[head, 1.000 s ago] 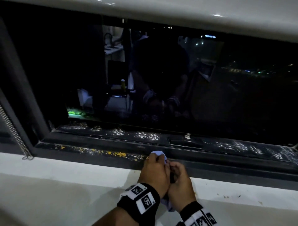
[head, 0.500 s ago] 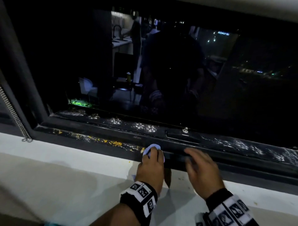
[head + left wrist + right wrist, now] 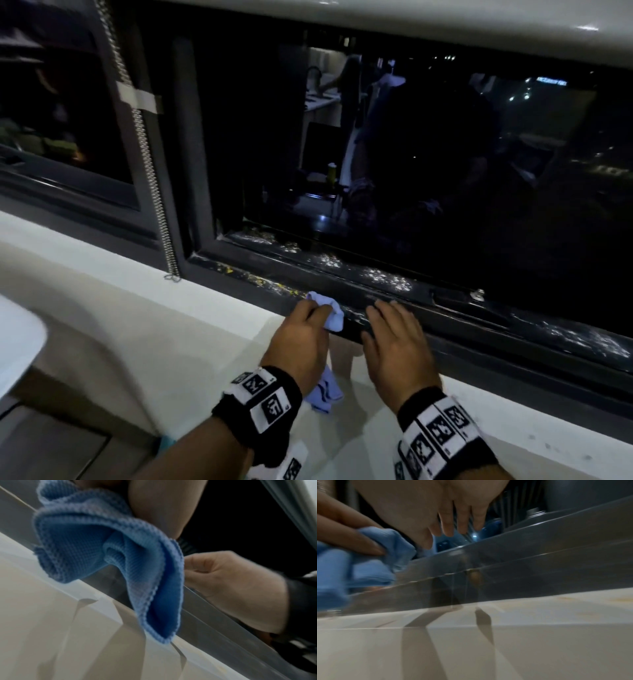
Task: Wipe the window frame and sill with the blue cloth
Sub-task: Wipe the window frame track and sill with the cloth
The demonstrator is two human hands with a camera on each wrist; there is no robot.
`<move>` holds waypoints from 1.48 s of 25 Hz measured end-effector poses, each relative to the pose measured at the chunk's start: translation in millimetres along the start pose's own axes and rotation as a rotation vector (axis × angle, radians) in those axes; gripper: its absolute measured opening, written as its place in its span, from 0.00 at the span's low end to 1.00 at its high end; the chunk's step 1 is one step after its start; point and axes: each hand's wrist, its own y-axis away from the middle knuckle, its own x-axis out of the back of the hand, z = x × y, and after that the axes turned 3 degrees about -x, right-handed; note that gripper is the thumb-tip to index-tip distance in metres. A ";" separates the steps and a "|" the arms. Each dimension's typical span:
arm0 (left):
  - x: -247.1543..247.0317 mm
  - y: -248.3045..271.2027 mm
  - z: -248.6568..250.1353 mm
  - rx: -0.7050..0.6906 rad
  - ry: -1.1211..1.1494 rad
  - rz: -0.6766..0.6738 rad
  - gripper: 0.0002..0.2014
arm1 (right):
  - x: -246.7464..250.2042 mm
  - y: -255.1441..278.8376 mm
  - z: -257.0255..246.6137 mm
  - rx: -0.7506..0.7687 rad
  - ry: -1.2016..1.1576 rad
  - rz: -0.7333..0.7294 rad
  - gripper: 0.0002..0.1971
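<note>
The blue cloth (image 3: 328,312) is a waffle-textured microfibre rag with a stitched hem, bunched into loose folds; its front wad lies pressed on the lower rail of the window frame (image 3: 404,318), while a loose tail (image 3: 323,394) hangs down over the sill (image 3: 212,308); the frame is dark grey metal, its bottom track speckled with white flecks and yellow crumbs to the left of the cloth, and a small metal stud stands farther right; the sill is a smooth white ledge running along the frame's lower edge.
</note>
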 end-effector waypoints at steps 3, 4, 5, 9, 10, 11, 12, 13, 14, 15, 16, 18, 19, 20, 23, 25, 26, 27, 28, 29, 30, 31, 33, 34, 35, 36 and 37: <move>36.9 5.2 -52.7 0.078 -0.051 0.049 0.22 | -5.1 -28.1 -57.1 0.141 -0.039 -0.013 0.22; 49.1 4.7 -70.7 0.109 -0.045 0.065 0.23 | -7.0 -40.4 -70.2 0.174 -0.022 -0.022 0.22; 58.7 2.8 -88.0 0.139 -0.030 0.087 0.23 | -7.9 -50.9 -79.5 0.188 0.011 -0.032 0.22; 88.7 -19.8 -184.2 0.268 -0.096 0.157 0.18 | -14.6 -93.2 -115.1 0.168 0.078 -0.173 0.25; 91.6 -25.0 -202.5 0.304 -0.116 0.141 0.17 | -18.3 -97.7 -118.2 0.147 0.069 -0.217 0.27; 90.4 -28.8 -218.6 0.315 -0.148 0.115 0.17 | -22.4 -99.2 -120.2 0.120 0.071 -0.253 0.28; 87.8 -32.3 -227.9 0.313 -0.184 0.087 0.17 | -26.1 -98.9 -121.3 0.096 0.088 -0.279 0.28; 83.5 -35.0 -231.5 0.290 -0.202 0.068 0.17 | -28.6 -97.1 -122.3 0.076 0.100 -0.297 0.28; 80.1 -36.4 -229.8 0.274 -0.202 0.072 0.17 | -30.5 -94.9 -122.5 0.064 0.100 -0.307 0.29; 76.9 -38.8 -229.4 0.257 -0.187 0.099 0.16 | -32.2 -94.3 -123.0 0.055 0.098 -0.314 0.29; 75.8 -41.6 -228.4 0.266 -0.168 0.132 0.15 | -33.3 -94.6 -123.6 0.047 0.097 -0.323 0.29; 70.4 -47.9 -230.1 0.310 -0.138 0.172 0.11 | -34.4 -95.7 -123.9 0.040 0.110 -0.324 0.30; 67.1 -49.5 -229.2 0.323 -0.119 0.190 0.10 | -34.3 -96.0 -124.6 0.038 0.117 -0.329 0.31; 63.5 -48.5 -226.7 0.327 -0.099 0.189 0.10 | -34.1 -96.2 -125.6 0.034 0.120 -0.336 0.31; 49.1 -32.3 -209.5 0.211 -0.111 0.062 0.14 | -31.8 -95.8 -127.8 0.023 0.114 -0.368 0.33; 50.5 -16.2 -203.1 0.177 -0.107 0.005 0.16 | -27.5 -96.6 -126.5 0.024 0.102 -0.390 0.34; 57.3 -13.0 -203.4 0.182 -0.087 0.037 0.17 | -25.9 -96.6 -126.1 0.027 0.098 -0.395 0.35; 61.6 -14.9 -208.0 0.186 -0.060 0.108 0.17 | -24.5 -96.8 -125.8 0.033 0.096 -0.398 0.35; 66.7 -21.4 -209.0 0.237 -0.037 0.187 0.17 | -23.6 -97.2 -126.0 0.040 0.095 -0.400 0.36; 68.4 -30.7 -209.7 0.323 -0.002 0.254 0.15 | -23.8 -96.9 -126.5 0.041 0.092 -0.400 0.36; 69.0 -40.7 -206.1 0.425 0.029 0.270 0.14 | -24.4 -97.0 -127.6 0.037 0.082 -0.394 0.36; 66.1 -47.9 -200.5 0.479 0.061 0.251 0.14 | -25.1 -96.8 -128.1 0.028 0.066 -0.384 0.36; 58.2 -48.7 -186.6 0.398 0.053 0.172 0.14 | -26.1 -96.8 -127.8 0.020 0.045 -0.371 0.37; 58.5 -43.4 -183.0 0.326 0.042 0.161 0.14 | -26.2 -96.9 -127.0 0.023 0.042 -0.371 0.37; 61.3 -39.8 -187.8 0.293 0.058 0.187 0.15 | -26.4 -96.9 -126.5 0.025 0.042 -0.374 0.37; 69.4 -40.5 -194.0 0.315 0.062 0.234 0.15 | -26.5 -97.0 -125.9 0.027 0.042 -0.377 0.37; 72.3 -42.6 -203.6 0.342 0.051 0.289 0.15 | -26.3 -96.9 -125.3 0.026 0.039 -0.379 0.37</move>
